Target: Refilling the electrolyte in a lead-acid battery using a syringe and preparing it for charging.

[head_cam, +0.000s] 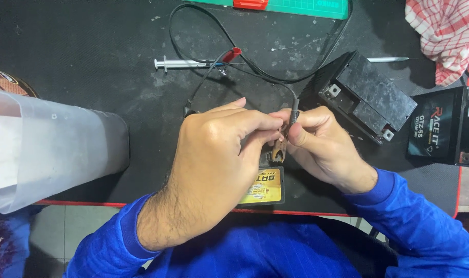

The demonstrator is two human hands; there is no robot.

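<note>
My left hand (214, 164) and my right hand (322, 149) meet over the near middle of a black mat. Between their fingertips they pinch a rusty brown crocodile clip (280, 148) on the end of a black cable (255, 67). The cable loops away to the far side of the mat. Under my hands sits a small black battery with a yellow label (262, 188), mostly hidden by my left hand. Both forearms wear blue sleeves.
A dusty black battery (365, 95) lies tilted to the right of my hands, another black battery (443, 131) at the right edge. A syringe (180, 64) and a red clip (233, 52) lie farther back. A translucent plastic jug (44, 149) lies left. A checked cloth (445, 33) is top right.
</note>
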